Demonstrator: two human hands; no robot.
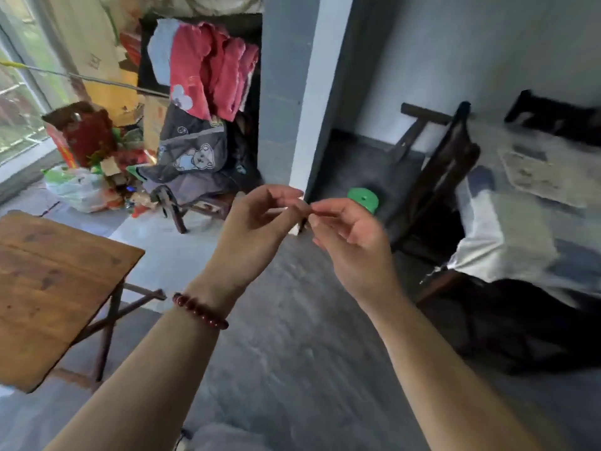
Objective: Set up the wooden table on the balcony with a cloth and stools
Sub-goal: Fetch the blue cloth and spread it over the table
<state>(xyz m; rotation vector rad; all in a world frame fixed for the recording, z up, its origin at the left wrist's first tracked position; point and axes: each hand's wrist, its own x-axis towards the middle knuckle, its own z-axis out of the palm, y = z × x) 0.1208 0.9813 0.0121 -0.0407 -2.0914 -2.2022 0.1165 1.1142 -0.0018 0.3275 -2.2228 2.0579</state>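
Grey floor lies under both hands; left grip (pixel 260 216) and right grip (pixel 351 236) meet fingertip to fingertip, narrow, holding nothing I can make out; wooden counter (pixel 55 288) stands bare left of them, no writing readable.

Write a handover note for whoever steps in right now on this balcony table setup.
Left hand and right hand: raised mid-air, fingertips meeting, nothing visibly held.
Wooden table: stands at left, top bare, no cloth on it.
A small wooden stool sits under the pile of clothes, not at the table.
Done: table is standing.
Left: find and spread a cloth, bring stools to the table.
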